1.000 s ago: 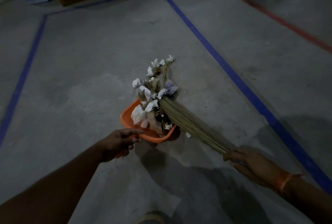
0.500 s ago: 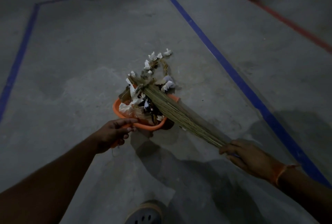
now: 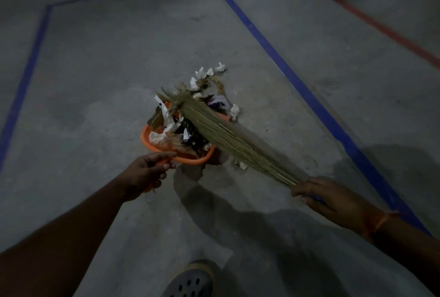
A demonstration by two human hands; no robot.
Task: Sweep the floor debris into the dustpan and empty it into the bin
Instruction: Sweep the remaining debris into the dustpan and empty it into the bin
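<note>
Down at the lower middle, the left hand grips the handle of the orange dustpan, fingers curled round it and thumb lying along the top. That dustpan sits on the grey floor, its mouth facing 1 o'clock, already heaped with crumpled white paper, dark wrappers and brown scraps. At 4 o'clock from it, the right hand clasps the narrow end of the stick broom — an orange thread band circles that wrist. From there the broom runs toward 10 o'clock, its bristles lying across the dustpan's load with the blurred tips past the far rim. Loose debris — white paper bits and some dry stems — lies on the floor just beyond the pan at 12 to 1 o'clock. Blue tape lines frame this patch of floor, a red line runs at the upper right, and a grey perforated clog shows at 6 o'clock.
</note>
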